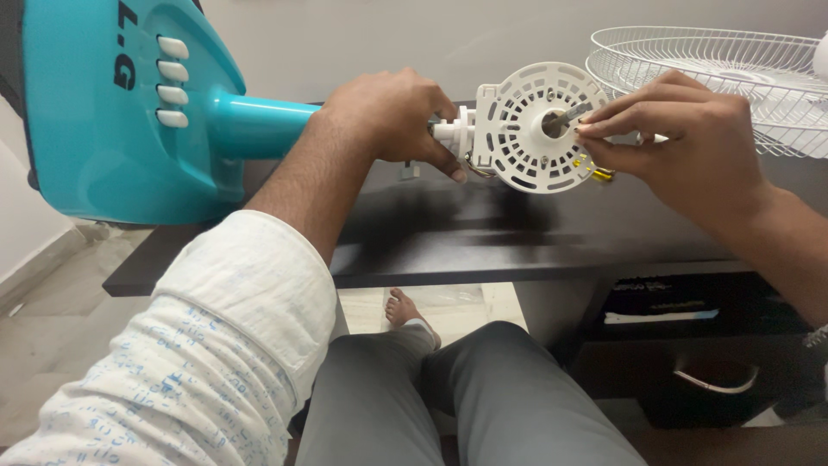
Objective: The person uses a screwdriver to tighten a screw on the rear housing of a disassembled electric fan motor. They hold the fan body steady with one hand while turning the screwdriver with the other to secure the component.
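Note:
A teal fan stand (129, 112) with white push buttons lies sideways on a dark table (483, 233). My left hand (392, 116) is wrapped around the top of its teal pole, right behind the white joint. A round white slotted motor plate (526, 142) sits on that joint, with a metal shaft at its middle. My right hand (677, 142) pinches a small part at the shaft's tip, fingers closed on it. Yellow wire ends (597, 171) poke out under the plate near my right fingers.
A white wire fan guard (742, 73) lies at the back right of the table. Under the table's right side is a dark shelf (681, 345) with a drawer handle. My grey-trousered legs and a bare foot are below the table edge.

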